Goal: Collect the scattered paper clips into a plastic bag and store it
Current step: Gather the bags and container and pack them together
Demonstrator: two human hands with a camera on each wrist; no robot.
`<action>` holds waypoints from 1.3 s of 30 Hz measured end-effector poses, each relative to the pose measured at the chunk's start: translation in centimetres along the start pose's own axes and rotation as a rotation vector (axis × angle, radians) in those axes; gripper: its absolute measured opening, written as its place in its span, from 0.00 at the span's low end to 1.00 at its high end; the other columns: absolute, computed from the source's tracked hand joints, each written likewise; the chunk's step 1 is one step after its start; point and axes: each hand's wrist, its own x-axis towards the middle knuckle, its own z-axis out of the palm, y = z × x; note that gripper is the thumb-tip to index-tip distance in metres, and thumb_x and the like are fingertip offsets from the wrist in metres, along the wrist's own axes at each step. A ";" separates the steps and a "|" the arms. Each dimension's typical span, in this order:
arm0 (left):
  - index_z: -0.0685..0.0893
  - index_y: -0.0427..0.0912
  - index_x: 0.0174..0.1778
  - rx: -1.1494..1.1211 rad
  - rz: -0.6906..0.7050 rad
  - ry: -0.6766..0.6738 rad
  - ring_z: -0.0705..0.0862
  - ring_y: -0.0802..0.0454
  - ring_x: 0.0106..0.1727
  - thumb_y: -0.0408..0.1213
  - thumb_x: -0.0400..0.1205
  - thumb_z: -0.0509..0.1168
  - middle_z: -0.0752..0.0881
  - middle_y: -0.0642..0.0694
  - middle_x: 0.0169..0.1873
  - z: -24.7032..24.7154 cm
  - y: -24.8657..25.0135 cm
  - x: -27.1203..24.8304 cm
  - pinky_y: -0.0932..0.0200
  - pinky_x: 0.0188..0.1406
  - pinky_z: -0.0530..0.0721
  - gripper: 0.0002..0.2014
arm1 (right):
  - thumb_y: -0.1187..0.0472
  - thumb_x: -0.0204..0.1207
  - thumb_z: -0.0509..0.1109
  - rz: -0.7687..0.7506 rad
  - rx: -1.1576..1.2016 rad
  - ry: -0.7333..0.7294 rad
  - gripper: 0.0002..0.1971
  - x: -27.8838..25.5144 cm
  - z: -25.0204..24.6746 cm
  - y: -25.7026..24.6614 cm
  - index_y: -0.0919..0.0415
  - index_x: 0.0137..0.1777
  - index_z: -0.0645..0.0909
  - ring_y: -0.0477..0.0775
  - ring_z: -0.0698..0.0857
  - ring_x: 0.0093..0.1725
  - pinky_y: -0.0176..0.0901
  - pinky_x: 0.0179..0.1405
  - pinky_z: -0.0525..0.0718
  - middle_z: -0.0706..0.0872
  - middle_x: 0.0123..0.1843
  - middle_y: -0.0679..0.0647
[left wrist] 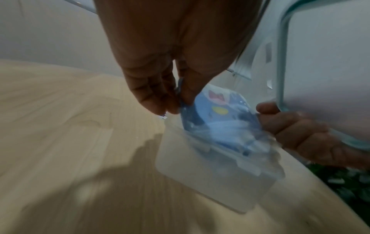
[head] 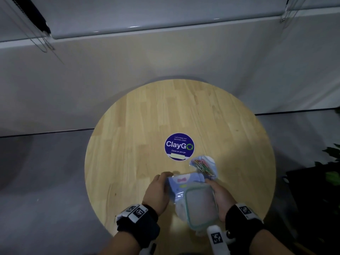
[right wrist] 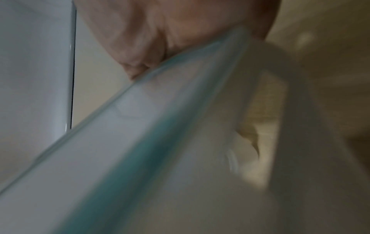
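Note:
A blue printed plastic bag [head: 184, 181] lies near the front of the round wooden table [head: 138, 144]. Coloured paper clips [head: 203, 167] show through its far end. My left hand [head: 166, 178] pinches the bag's near left edge; the left wrist view shows the fingers [left wrist: 172, 109] closed on the blue film [left wrist: 216, 120]. My right hand [head: 213, 184] grips a clear lid with a teal seal [head: 200, 205], tilted over a translucent box [head: 179, 208]. Part of the bag sits at the box's opening [left wrist: 200, 182]. In the right wrist view the lid [right wrist: 140, 142] fills the blurred frame.
A round blue ClayGo sticker [head: 179, 146] marks the table's middle. A white wall with a ledge stands behind the table, with blind cords [head: 42, 43] hanging at upper left. Green plant leaves [head: 331, 162] and a dark object sit off the table's right edge.

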 end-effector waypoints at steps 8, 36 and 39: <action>0.80 0.41 0.49 -0.532 -0.263 -0.182 0.79 0.48 0.37 0.18 0.74 0.57 0.83 0.44 0.36 -4.0 -0.5 1.5 0.52 0.39 0.82 0.16 | 0.44 0.74 0.63 0.029 0.093 0.068 0.21 -1.3 -4.7 -3.1 0.62 0.51 0.82 0.59 0.84 0.27 0.46 0.32 0.85 0.85 0.34 0.63; 0.72 0.49 0.59 0.700 0.173 -0.229 0.86 0.44 0.40 0.37 0.70 0.72 0.88 0.49 0.43 0.9 -0.8 2.2 0.56 0.29 0.81 0.23 | 0.36 0.81 0.48 -0.139 -1.448 -0.101 0.27 0.0 4.9 -2.0 0.54 0.59 0.79 0.56 0.81 0.45 0.44 0.44 0.73 0.80 0.46 0.57; 0.68 0.48 0.70 0.637 0.171 -0.244 0.84 0.39 0.52 0.37 0.80 0.60 0.78 0.45 0.60 0.1 -0.6 1.5 0.51 0.37 0.78 0.21 | 0.41 0.81 0.56 -0.209 -1.408 -0.150 0.22 0.4 4.4 -2.2 0.54 0.62 0.80 0.54 0.80 0.49 0.41 0.47 0.72 0.83 0.55 0.58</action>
